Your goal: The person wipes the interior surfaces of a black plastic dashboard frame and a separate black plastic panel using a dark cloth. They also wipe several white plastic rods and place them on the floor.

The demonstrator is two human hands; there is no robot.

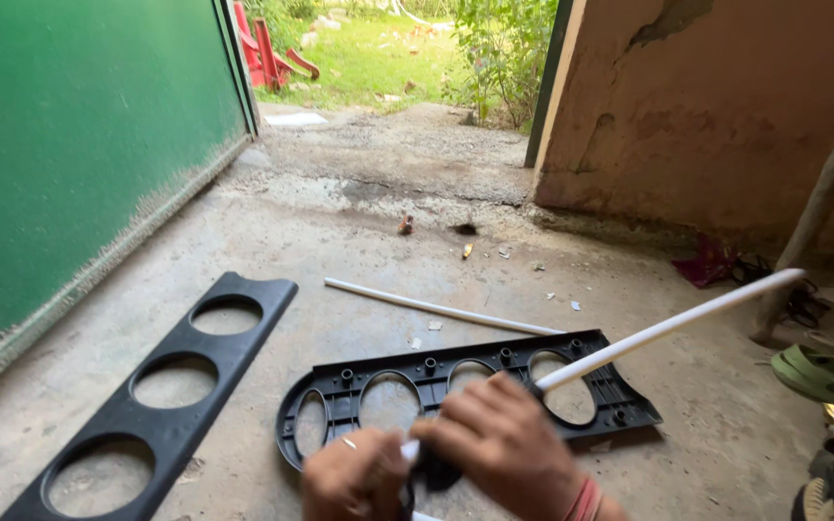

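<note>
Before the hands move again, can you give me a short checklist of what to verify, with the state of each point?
1. Right hand grips the white rod: ok.
2. Left hand holds the rod's near end: cannot tell, blurred.
3. Rod's far end is clear of the wooden pole: cannot tell, they overlap in view.
4. Black panel with round holes lies flat on the concrete floor: ok.
5. Second white rod lies apart from the hands: ok.

I note a green gate [79,145] at left, a cracked tan wall [716,106], a second white rod [441,309] lying on the concrete floor [369,232], green sandal [827,376] at right.
</note>
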